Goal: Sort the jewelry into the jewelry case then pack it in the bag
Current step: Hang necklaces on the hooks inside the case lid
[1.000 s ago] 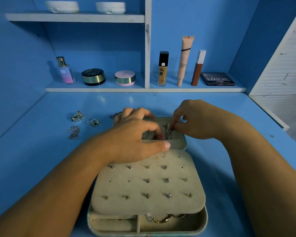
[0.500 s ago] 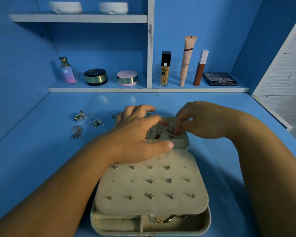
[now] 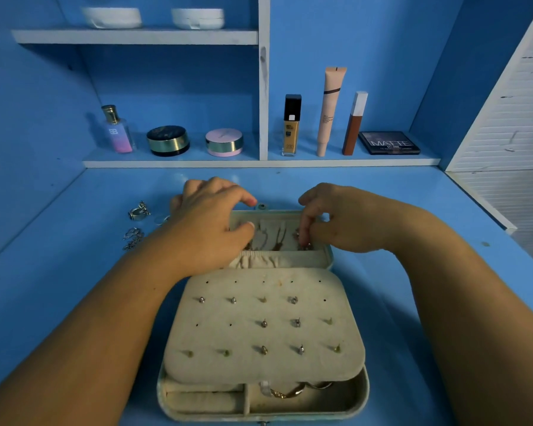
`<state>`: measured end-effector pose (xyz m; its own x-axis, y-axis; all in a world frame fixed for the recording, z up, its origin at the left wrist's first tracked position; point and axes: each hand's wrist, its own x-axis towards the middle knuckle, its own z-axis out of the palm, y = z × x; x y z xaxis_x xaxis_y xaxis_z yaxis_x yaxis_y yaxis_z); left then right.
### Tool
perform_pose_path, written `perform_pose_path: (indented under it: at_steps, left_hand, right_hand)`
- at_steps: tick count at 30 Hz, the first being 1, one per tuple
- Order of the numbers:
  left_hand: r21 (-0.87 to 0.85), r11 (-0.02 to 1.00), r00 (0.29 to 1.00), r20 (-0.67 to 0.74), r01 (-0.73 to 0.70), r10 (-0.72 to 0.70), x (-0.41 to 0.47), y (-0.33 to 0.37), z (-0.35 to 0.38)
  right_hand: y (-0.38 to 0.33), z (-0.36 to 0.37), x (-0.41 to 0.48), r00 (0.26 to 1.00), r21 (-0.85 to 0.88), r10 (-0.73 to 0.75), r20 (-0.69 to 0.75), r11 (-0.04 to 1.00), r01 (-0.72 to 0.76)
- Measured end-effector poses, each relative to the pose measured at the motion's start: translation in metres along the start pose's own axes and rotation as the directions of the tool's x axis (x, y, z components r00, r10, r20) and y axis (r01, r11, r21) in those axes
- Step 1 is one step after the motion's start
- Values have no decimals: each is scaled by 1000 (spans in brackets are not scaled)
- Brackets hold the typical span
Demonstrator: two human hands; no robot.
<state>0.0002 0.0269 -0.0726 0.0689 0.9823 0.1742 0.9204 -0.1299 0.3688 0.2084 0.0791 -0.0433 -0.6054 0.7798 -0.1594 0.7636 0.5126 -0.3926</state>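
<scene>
1. The counter carries everything. No bag is in view, so packing looks some way off.
2. The shelf runs beyond both hands and holds cosmetics, which are no part of the job.
3. The jewelry case lies open, reaching from under the hands back toward the person, so every section is within reach.
4. Its earring panel sits nearer than both hands, folded over the tray. Many of its holes are already filled with studs.
5. The lid lies back at the far end, right under the hands, with its hooks facing up for hanging.
6. The left hand curls its fingers over the lid's far left edge with the thumb inside, probably to steady the lid while the other hand works.
7. The right hand has its fingers bent down into the lid's right side. It seems to pinch a silver piece there, most likely to seat it on a hook, though the contact is too small to tell for sure.
8. Hung chains lie in the lid between the two hands.
9. Loose pieces wait on the counter just left of the left hand, not yet sorted.
10. Rings lie in the front compartment, well behind both hands.
</scene>
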Motion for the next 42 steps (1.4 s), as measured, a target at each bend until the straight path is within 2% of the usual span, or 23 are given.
perform_pose_path:
  at_steps: [5, 9, 13, 15, 20, 25, 29, 37, 42]
  left_hand:
    - [37, 999, 999, 20, 38, -39, -1, -7, 2]
    - [-41, 999, 1000, 13, 18, -17, -5, -10, 0]
    - [-70, 997, 994, 101, 35, -28, -11, -12, -2]
    - [-49, 996, 992, 110, 74, -68, -20, -18, -11]
    - [94, 976, 981, -39, 194, -191, -62, -56, -29]
    - [113, 952, 957, -91, 285, -276, -93, -86, -20]
    - [93, 928, 929, -120, 361, -349, -103, -96, -14]
    - [156, 918, 926, -159, 365, -341, -101, -98, -12]
    - [166, 923, 931, -183, 346, -316, -98, -101, -11]
  right_hand:
    - [-4, 1, 0, 1000, 68, 2, 28, 998, -4]
    - [-4, 4, 2, 1000, 95, -22, 11, 995, 21]
    - [-2, 7, 5, 999, 75, -34, 18, 997, 33]
    - [0, 9, 6, 998, 81, -60, -35, 995, 63]
    - [-2, 17, 13, 980, 66, -124, -158, 989, 135]
    - [-15, 28, 14, 911, 41, -283, -299, 950, 308]
    - [-25, 39, 13, 913, 60, -323, -249, 936, 347]
    - [-53, 27, 32, 902, -35, -371, -221, 927, 372]
    - [-79, 22, 78, 931, -126, -344, -125, 936, 329]
